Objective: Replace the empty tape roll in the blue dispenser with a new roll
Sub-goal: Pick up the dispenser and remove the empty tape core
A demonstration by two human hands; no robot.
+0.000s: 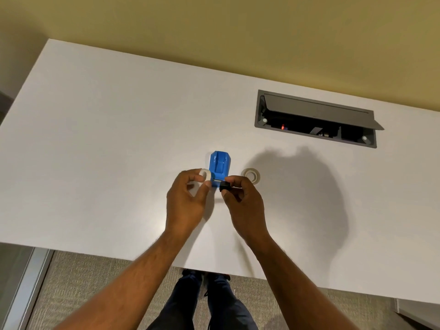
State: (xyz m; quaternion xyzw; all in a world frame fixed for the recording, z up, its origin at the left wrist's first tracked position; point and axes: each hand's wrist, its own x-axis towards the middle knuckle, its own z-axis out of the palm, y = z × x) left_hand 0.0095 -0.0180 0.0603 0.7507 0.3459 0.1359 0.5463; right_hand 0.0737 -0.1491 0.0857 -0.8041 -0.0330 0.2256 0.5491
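The blue dispenser (219, 168) is sitting on the white table (119, 139), its near end partly hidden behind both hands. The left hand (187, 201) is pinching a small white ring (205, 175) between thumb and fingers just left of it, while the right hand (242, 198) is pinching a small black piece (224, 186), hard to make out. A tape roll (250, 175) is lying flat just beyond the right hand, its near edge covered.
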